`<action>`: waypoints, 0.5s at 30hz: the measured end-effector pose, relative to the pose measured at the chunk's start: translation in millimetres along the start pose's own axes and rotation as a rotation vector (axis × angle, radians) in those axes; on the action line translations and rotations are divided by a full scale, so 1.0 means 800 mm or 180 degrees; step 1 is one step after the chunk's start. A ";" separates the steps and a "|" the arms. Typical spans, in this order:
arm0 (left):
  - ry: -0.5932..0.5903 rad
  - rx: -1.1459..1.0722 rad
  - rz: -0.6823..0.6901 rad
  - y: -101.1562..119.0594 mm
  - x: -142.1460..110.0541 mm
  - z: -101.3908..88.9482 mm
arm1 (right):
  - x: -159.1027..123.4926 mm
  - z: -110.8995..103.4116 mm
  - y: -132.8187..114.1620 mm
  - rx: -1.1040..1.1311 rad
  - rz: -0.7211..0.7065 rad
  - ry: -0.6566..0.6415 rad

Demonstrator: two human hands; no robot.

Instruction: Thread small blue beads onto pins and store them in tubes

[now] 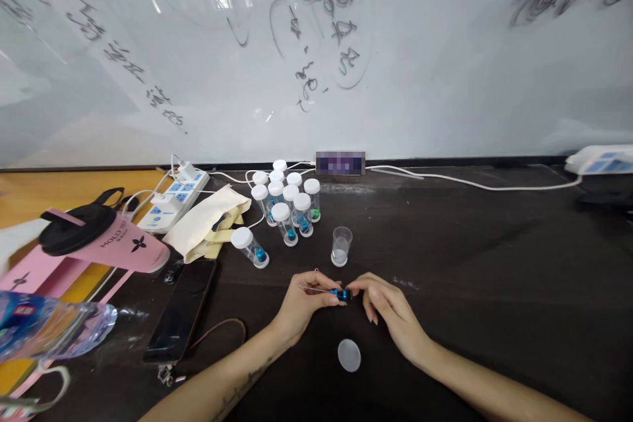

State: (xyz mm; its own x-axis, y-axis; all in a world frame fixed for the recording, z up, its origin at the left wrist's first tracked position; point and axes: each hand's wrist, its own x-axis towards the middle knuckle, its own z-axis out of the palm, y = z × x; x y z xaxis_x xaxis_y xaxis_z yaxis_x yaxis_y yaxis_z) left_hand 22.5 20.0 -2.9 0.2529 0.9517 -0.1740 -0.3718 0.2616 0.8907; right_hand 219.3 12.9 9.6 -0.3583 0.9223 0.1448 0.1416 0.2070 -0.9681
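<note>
Between the thumb and fingers of my left hand (305,301) is a small shiny blue-and-black piece (341,294). A thin pale line, a string or a stick, runs from it back across that hand; I cannot tell which. My right hand (390,310) reaches in from the other side, its index fingertip at the piece's dark end and its thumb apart. Just beyond both hands an uncapped clear plastic vial (341,247) stands upright. A round whitish lid (349,355) lies flat on the dark table in front of them.
Several white-capped clear vials (284,224) with blue or green pieces stand at centre left; one vial (250,248) is tilted. Further left are a cloth pouch (205,221), phone (180,310), pink cup (123,241), plastic bottle (54,326) and power strip (173,201). A whiteboard (435,79) rises behind.
</note>
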 end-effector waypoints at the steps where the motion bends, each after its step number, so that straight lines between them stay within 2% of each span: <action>1: -0.0001 -0.0004 0.0005 0.000 0.000 0.000 | 0.000 0.000 0.000 0.0020 -0.0003 -0.0001; 11: 0.0084 0.0017 -0.0062 -0.002 0.000 -0.001 | -0.001 0.000 0.002 -0.0007 -0.0031 -0.0061; 15: 0.0117 -0.0070 -0.0112 -0.001 0.001 -0.001 | 0.000 0.001 0.002 -0.0170 0.0110 -0.0062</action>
State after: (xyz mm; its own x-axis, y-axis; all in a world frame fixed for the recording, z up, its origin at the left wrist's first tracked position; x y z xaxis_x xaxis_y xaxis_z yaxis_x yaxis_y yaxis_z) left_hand 22.6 20.3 -4.3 0.2334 0.9470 -0.2206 -0.3828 0.2980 0.8744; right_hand 218.6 12.6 8.2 -0.3700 0.9229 0.1068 0.2031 0.1926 -0.9600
